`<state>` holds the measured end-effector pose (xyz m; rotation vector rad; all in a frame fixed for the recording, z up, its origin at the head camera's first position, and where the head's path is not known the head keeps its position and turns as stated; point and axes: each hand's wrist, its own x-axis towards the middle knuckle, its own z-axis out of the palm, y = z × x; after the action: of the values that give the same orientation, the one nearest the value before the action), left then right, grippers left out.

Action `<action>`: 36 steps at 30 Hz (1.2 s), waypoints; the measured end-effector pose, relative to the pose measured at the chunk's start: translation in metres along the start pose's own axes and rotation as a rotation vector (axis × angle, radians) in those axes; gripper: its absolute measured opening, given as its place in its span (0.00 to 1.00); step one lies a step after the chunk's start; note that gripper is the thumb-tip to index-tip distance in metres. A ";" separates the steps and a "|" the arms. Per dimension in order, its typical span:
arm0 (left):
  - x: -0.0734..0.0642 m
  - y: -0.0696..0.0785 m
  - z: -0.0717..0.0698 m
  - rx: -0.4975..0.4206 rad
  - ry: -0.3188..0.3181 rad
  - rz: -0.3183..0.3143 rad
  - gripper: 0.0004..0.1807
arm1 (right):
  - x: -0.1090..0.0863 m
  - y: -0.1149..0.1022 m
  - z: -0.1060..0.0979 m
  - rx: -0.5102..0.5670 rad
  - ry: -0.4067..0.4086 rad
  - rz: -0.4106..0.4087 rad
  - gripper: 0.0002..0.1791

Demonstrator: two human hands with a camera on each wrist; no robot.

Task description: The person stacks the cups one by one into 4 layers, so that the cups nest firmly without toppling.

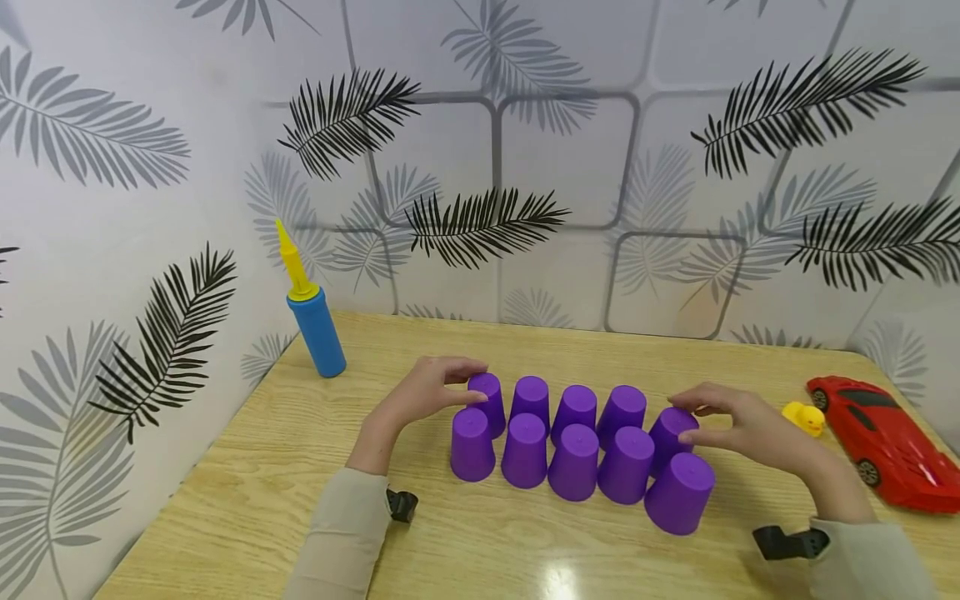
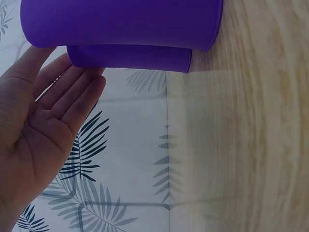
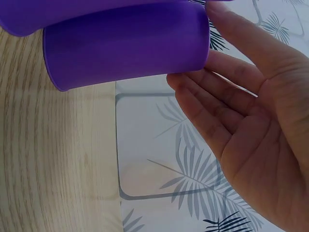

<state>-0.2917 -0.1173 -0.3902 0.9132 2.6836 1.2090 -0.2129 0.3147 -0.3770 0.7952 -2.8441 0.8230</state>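
Several purple cups stand upside down on the wooden table in two rows, one behind the other. My left hand (image 1: 424, 390) is at the leftmost cup of the back row (image 1: 489, 407), thumb in front and fingers behind its upper end. In the left wrist view, the nearer purple cup (image 2: 120, 21) hides the thumb's tip. My right hand (image 1: 738, 421) holds the rightmost back-row cup (image 1: 666, 442) near its raised base, between thumb and fingers. The right wrist view shows the fingers (image 3: 212, 92) at that cup's side. The rightmost front-row cup (image 1: 679, 493) stands slightly nearer than its neighbours.
A blue hand pump (image 1: 318, 333) with a yellow nozzle stands at the back left. To the right are a yellow rubber duck (image 1: 804, 418) and a red toy car (image 1: 885, 442). The patterned wall (image 1: 562, 275) rises behind the table (image 1: 247, 500).
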 end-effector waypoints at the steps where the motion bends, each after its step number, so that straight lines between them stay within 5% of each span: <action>1: 0.001 0.000 0.000 0.002 -0.005 0.001 0.27 | 0.000 0.000 0.000 0.002 0.000 0.001 0.24; 18: 0.014 -0.001 -0.012 0.063 -0.097 0.048 0.23 | -0.001 0.003 -0.004 -0.008 -0.040 0.009 0.24; 36: 0.044 -0.002 -0.018 -0.065 0.143 0.106 0.23 | -0.001 0.001 -0.002 0.019 -0.036 0.012 0.24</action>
<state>-0.3347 -0.1065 -0.3713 1.0087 2.7159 1.4260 -0.2130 0.3168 -0.3763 0.8037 -2.8798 0.8467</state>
